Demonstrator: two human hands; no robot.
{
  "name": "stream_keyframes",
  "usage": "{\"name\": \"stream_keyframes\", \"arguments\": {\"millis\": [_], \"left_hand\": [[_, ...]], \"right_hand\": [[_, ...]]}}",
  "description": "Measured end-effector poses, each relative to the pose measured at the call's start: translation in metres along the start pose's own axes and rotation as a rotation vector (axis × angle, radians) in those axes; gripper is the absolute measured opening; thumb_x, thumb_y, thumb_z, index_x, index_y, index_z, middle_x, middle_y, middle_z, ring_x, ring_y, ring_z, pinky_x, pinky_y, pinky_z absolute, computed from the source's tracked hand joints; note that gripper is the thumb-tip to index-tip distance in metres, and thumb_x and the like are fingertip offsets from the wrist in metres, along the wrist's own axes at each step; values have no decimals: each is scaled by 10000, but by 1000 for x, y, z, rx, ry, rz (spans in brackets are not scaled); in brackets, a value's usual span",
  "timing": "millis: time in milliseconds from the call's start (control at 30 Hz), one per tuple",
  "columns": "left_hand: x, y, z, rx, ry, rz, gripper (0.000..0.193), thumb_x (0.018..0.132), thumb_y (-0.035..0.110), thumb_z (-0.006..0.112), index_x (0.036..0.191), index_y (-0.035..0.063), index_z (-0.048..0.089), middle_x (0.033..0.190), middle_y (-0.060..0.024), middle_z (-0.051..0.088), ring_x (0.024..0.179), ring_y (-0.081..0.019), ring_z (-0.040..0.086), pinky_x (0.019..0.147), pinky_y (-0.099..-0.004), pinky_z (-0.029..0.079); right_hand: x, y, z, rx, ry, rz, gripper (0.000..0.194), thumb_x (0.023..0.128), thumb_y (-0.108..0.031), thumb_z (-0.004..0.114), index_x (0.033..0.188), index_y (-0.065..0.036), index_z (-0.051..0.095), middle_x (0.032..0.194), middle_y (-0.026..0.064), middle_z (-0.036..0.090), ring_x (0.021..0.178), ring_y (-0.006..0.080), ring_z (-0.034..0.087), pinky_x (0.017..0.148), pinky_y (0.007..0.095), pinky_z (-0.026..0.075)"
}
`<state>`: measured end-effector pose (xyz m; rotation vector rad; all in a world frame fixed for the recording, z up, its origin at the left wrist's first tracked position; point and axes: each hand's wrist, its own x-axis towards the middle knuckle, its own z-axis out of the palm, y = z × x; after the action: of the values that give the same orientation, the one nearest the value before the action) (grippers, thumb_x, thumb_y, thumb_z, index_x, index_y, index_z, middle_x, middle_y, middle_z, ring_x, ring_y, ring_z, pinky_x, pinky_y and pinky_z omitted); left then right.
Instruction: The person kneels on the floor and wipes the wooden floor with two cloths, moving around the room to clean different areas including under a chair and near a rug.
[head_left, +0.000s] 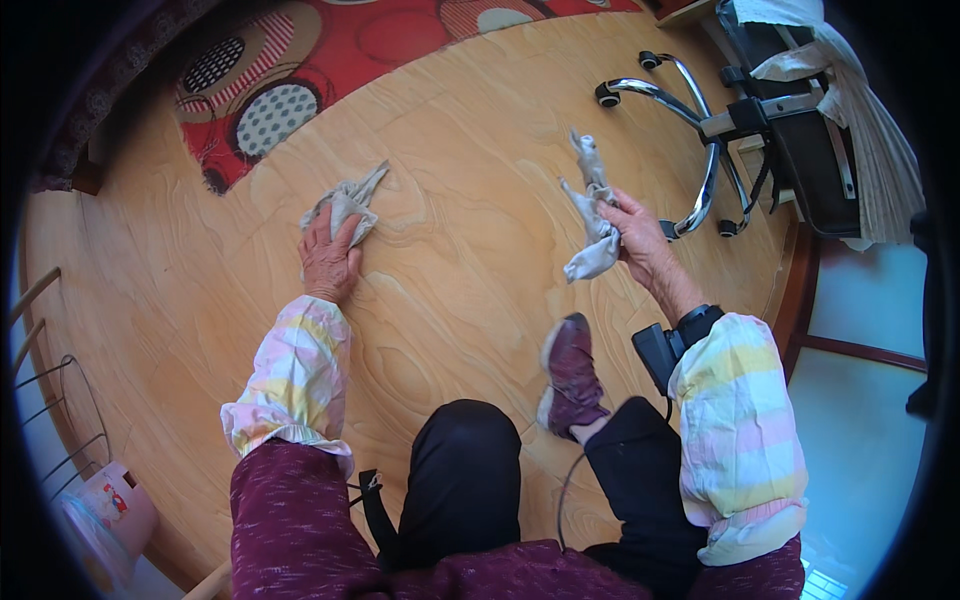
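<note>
My left hand (328, 255) lies on a crumpled grey-beige cloth (349, 202), pressing it against the wood-patterned floor (450, 285), with the fingers partly over the fabric. To the right, my right hand (637, 236) grips a bunched pale grey cloth item (592, 217), perhaps a pair of socks; its loose ends stick out above and below the fingers. Checked pastel oversleeves cover both forearms, and a black device is strapped at the right wrist. Below the right hand is my maroon shoe (574, 375).
A red patterned rug (360, 45) lies at the top. At the upper right stands a swivel chair with a chrome base (701, 202) and draped fabric (874, 127). A pink plastic container (124, 499) and a metal rack (71, 427) are at the lower left.
</note>
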<state>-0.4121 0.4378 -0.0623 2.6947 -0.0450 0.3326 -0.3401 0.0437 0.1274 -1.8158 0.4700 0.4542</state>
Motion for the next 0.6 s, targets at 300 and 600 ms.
{"name": "stream_keyframes", "arguments": {"millis": [300, 600], "left_hand": [[9, -8, -12, -18, -265, -110, 624, 751, 112, 571, 1344, 267, 452, 1487, -159, 247, 1337, -353, 270, 1098, -411, 256], [14, -3, -19, -44, -321, -93, 681, 753, -21, 625, 1342, 276, 455, 1483, -175, 248, 1342, -378, 289, 1081, -390, 311]], "right_hand": [[85, 74, -87, 314, 367, 185, 289, 930, -232, 519, 1214, -182, 516, 1077, 51, 578, 928, 269, 587, 668, 547, 490], [157, 215, -106, -352, 796, 661, 383, 811, -278, 604, 1107, -36, 602, 1064, 198, 633, 943, 319, 629, 799, 398, 503]]}}
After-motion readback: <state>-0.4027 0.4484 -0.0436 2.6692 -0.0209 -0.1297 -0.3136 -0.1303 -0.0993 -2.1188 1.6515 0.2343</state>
